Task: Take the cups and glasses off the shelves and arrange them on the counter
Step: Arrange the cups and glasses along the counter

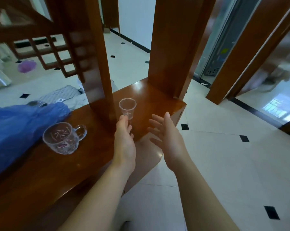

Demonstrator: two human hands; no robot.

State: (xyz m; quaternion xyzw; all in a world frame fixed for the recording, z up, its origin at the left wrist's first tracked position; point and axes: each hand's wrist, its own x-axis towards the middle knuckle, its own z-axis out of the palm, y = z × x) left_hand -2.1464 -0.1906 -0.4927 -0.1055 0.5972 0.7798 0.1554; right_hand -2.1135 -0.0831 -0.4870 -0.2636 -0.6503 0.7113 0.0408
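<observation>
The wooden counter (41, 172) carries two drinking vessels. The larger is one glass mug (61, 138) with a handle, standing upright beside a blue plastic bag (16, 130) — nothing visibly in it. The smaller is one clear plastic cup (128, 108), empty, pinched at its base by the left hand (125, 139) above the counter. The right hand (166, 134) hovers beside it, fingers spread, holding nothing.

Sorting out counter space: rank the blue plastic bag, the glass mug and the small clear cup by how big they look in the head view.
1. blue plastic bag, by far the largest
2. glass mug
3. small clear cup, held by the left hand

The mug sits nearer the camera than the cup, so their real gap may be smaller.
</observation>
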